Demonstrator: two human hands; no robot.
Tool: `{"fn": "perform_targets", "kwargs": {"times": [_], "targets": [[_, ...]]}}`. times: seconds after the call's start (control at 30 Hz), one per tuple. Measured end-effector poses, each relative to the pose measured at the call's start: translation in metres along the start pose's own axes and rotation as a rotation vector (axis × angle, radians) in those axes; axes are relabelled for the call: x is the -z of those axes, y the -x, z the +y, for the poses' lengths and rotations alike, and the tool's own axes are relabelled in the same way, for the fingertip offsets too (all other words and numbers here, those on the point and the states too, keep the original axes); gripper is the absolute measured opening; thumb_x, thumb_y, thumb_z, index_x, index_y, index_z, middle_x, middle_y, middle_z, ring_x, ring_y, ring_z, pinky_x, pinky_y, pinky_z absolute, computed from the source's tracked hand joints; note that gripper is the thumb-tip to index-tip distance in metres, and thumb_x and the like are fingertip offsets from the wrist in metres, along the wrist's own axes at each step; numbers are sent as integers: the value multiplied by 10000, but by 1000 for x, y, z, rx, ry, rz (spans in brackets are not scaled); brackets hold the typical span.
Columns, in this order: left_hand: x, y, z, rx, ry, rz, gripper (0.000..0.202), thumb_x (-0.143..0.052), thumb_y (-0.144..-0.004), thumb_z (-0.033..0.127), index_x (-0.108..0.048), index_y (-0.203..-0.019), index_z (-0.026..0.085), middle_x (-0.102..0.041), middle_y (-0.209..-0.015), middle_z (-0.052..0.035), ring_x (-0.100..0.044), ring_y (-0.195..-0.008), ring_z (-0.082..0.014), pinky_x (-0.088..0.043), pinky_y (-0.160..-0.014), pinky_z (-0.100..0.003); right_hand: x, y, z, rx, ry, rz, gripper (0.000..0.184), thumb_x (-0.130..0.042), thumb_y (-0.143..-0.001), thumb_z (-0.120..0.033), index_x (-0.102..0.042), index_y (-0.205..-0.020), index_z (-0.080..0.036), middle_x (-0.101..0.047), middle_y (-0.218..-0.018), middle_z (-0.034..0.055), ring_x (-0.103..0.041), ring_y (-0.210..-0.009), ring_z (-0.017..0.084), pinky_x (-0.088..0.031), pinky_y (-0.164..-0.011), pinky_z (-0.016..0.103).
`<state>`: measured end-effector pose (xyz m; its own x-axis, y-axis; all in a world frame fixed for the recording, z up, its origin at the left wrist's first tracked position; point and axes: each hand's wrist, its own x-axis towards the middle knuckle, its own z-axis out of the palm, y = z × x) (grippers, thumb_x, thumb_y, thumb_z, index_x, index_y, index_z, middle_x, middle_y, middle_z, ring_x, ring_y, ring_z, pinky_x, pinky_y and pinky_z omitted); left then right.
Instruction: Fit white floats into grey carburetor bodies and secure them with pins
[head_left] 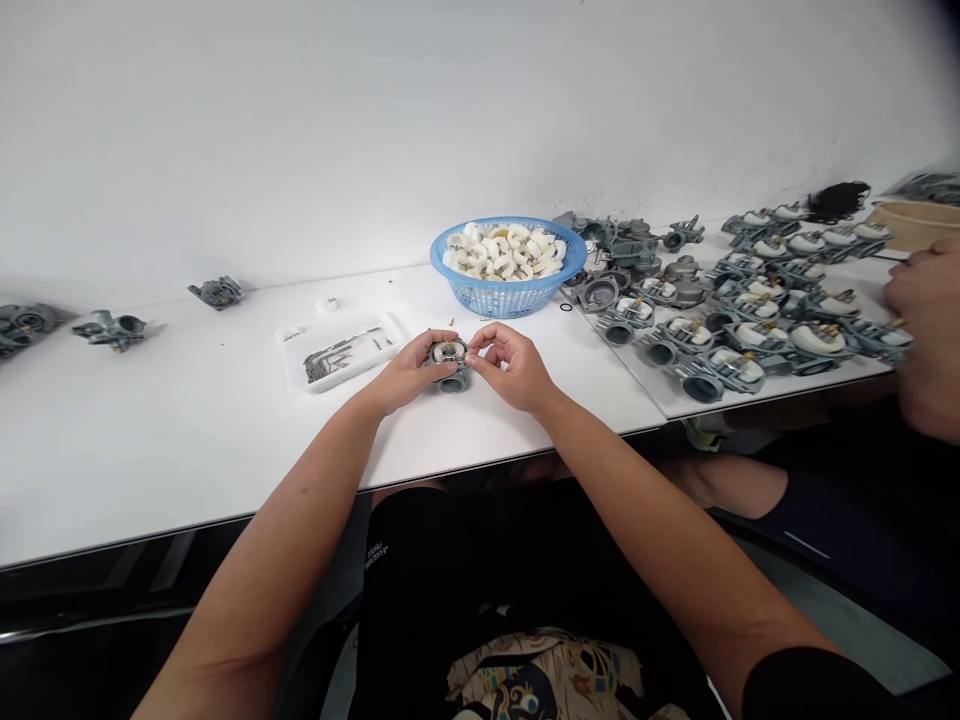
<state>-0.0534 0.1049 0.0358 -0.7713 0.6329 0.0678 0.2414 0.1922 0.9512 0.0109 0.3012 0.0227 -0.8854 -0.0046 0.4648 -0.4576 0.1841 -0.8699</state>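
Note:
My left hand (407, 372) is closed around a grey metal carburetor body (450, 362) that rests on the white table (187, 430) in front of me. My right hand (512, 365) is at its right side, with the fingers pinched together over its top. Whether they hold a small part I cannot make out. A brass piece shows in the middle of the body.
A blue basket (510, 290) of white floats stands behind. A clear tray (341, 352) of small metal pins lies to the left. Several carburetors (750, 300) fill the right board; a few more (112, 328) lie far left. Another person's hand (926, 320) works at the right.

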Motion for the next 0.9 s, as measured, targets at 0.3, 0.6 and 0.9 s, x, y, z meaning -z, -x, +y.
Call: {"fn": "perform_targets", "kwargs": {"times": [0.3,0.6,0.9], "targets": [[4,11,6,-183,-413,151,552,-723,-817,555,-660,-1276,255,-638,-1364,-77,-519,-1330,-295,-387,-1152,-454,1,0,4,7,5,20,178,-713,-826,-294,-605,-905,-176,-605,-847,-5,-355,-477,36,-282,-452,226],[2,10,10,-68,-330,110,472,-678,-864,500,-648,-1274,270,-628,-1384,-49,-566,-1264,-286,-450,-1005,-412,2,0,5,-26,-14,-2,185,-731,-846,-316,-599,-881,-190,-604,-804,-6,-342,-474,44,-253,-450,238],[1,9,19,52,-168,97,375,-746,-792,402,-651,-1109,225,-664,-1190,-57,-609,-999,-222,-450,-892,-387,2,-1,4,-44,-53,-19,218,-747,-829,-340,-598,-873,-188,-589,-757,-20,-342,-463,43,-253,-439,227]]}}
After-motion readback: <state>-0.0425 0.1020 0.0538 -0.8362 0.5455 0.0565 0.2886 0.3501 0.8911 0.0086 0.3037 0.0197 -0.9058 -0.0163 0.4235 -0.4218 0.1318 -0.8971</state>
